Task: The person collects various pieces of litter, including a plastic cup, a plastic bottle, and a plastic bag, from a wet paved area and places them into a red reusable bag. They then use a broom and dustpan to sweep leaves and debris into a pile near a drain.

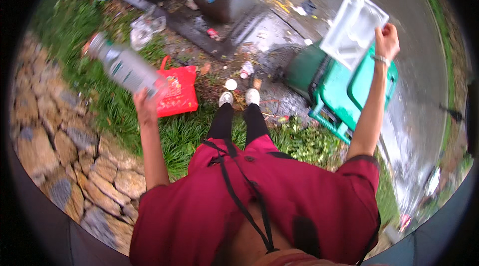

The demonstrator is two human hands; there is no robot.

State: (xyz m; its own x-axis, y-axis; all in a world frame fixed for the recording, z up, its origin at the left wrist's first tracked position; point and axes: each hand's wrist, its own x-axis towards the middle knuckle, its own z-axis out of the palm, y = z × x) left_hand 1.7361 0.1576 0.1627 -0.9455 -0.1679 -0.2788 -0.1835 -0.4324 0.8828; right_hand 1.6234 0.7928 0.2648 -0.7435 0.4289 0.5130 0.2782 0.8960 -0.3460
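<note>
My left hand (146,103) grips a large clear bottle (127,67) by one end, tilted with its neck toward the upper left. The bottle looks empty and bears a printed label; motion blurs it. Behind it a red carrier bag (179,92) lies on the grass, partly covered by the bottle and hand. Out to the right, my right hand (387,39) pinches the edge of a white plastic tray (353,28) with moulded compartments. The tray hangs in the air above the green lid (338,92) of a wheeled bin (305,67).
A grey-lidded bin (224,4) stands ahead beside a dark kerb frame (194,34). Crumpled clear plastic (146,30), a white round lid (231,84) and other litter lie on the wet ground. A stone wall (78,161) runs along the left, a wet road (419,53) along the right.
</note>
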